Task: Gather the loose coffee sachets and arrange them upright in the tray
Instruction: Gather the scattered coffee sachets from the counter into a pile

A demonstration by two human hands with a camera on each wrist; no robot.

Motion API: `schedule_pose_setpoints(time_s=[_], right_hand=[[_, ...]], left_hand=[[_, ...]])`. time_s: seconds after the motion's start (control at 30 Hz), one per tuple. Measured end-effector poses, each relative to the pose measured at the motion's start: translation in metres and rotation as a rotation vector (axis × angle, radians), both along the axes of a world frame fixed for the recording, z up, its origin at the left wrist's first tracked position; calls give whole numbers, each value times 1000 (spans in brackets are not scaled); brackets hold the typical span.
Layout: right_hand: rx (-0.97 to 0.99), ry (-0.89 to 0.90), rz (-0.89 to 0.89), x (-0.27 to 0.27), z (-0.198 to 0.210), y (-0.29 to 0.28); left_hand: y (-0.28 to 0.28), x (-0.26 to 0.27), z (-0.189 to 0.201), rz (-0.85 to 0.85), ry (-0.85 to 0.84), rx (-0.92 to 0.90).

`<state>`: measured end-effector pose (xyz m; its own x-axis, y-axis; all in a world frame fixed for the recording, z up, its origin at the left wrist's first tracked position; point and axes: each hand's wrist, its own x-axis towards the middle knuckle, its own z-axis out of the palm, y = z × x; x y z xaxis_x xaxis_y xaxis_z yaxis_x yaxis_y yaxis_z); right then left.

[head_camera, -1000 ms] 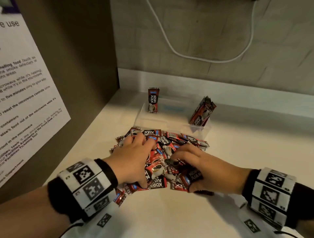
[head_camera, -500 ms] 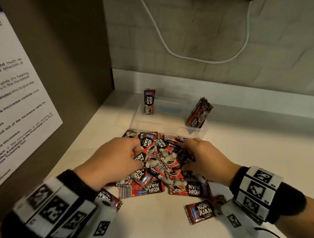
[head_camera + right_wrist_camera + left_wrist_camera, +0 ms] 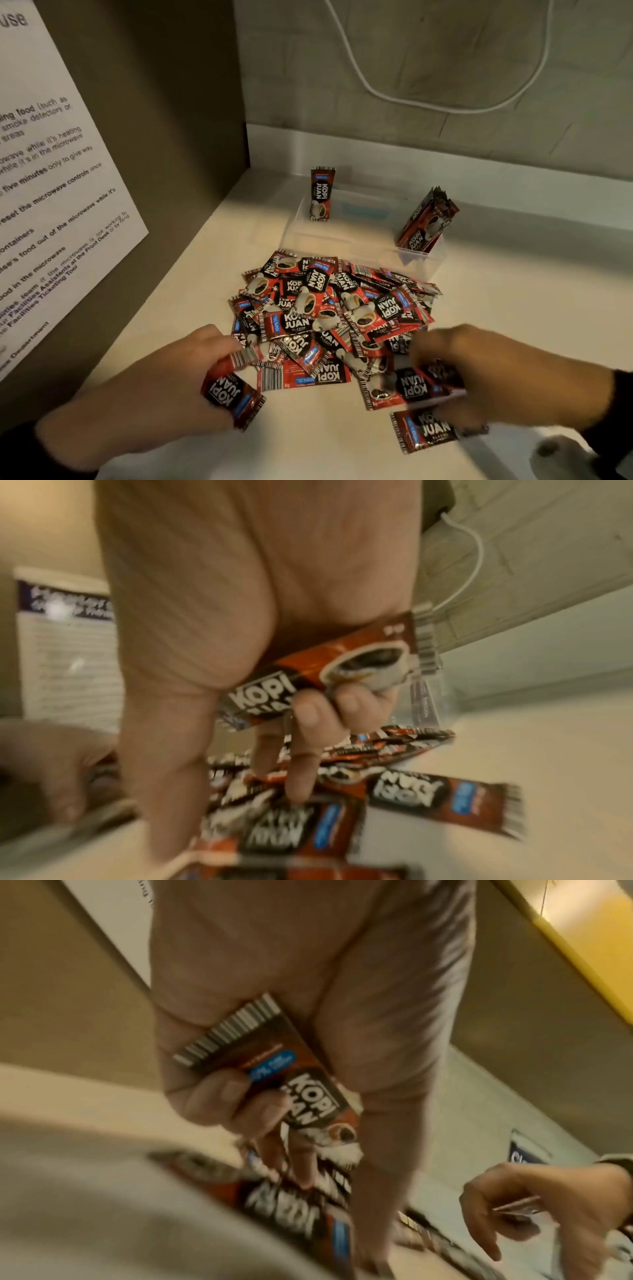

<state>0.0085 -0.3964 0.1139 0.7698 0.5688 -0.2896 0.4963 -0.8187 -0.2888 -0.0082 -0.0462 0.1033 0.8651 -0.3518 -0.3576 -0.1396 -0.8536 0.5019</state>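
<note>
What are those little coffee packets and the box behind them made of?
The sachets look like glossy printed plastic or foil film: they catch the light and have crimped ends. The tray seems to be clear, slightly frosted plastic, since the counter shows through its walls. The counter looks like a smooth, pale, matte laminate.

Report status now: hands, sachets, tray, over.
Left hand grips one sachet; right hand grips another. Pile loose before tray. Nothing blocking.
</note>
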Motion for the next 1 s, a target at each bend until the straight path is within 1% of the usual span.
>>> schedule_pose_setpoints(time_s=[0.07,0.13,0.2,0.3,0.4,0.5,0.53,0.63,0.67,0.7,0.77,0.83,0.9,1.0], right_hand=[[-116,-12,71,-8,-12,-6],[-146,24,96,-13,-11,-2],[-176,40,103,-14,-6,3],[-251,99,99,-12,-1,9],[-169,133,114,-9,5,10],[22,210,77,3,13,9],[78,206,57,9,17,10],[195,117,-11,26,24,13],[218,86,-38,32,25,16],[223,52,-57,38,25,19],[179,-22,-64,50,23,27],[39,-99,-60,59,16,34],[-85,-141,-67,66,8,40],[-108,-156,-78,70,4,46]], left_hand=[[1,-1,-4,-19,2,-10],[0,0,-7,-30,-42,22],[-3,1,-9,-38,-87,102],[-7,2,-6,-44,-96,211],[-10,5,4,-64,-93,255],[-15,14,16,-74,-88,230],[-17,18,19,-64,-74,191],[-24,30,30,30,43,-30],[-27,33,32,50,40,-84],[-32,38,34,54,6,-91],[-44,48,37,47,-101,-28],[-57,55,38,14,-182,50],[-69,59,38,-37,-182,127],[-79,64,27,-93,-175,253]])
